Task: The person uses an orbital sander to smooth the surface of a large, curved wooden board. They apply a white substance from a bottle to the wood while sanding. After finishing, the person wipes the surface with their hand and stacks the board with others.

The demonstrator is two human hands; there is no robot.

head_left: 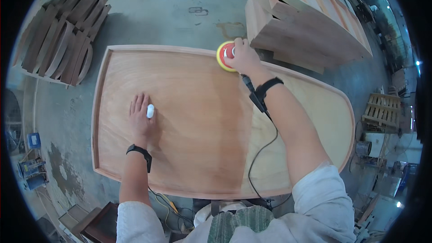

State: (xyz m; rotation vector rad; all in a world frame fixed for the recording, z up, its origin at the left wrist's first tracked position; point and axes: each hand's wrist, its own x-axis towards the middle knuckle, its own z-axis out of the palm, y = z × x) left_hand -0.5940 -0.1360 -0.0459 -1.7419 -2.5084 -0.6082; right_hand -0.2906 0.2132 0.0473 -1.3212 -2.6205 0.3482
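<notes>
- Panel [189,148]: lies flat in front of the person, raised rim all round. Long axis runs left to right; the squared end points left, the rounded end right. Surface is reddish-brown at left, pale at right.
- Curved wooden assembly [306,40]: stands beyond the panel's far edge, at right.
- Left hand [141,119]: rests palm down on the panel's left part. Fingers are extended, slightly spread, pointing away from the person; they touch the panel and grip nothing.
- Right hand [246,57]: closed over the sander from the right. Fingers are bent around its top; the thumb's exact position cannot be told.
- Sander [229,51]: red round body, yellow edge; overlaps the panel's far rim, near mid-length. Its tail points toward the person, and a black cord [250,171] runs to the panel's near edge.
- White covering [150,111]: sits on the left thumb.
</notes>
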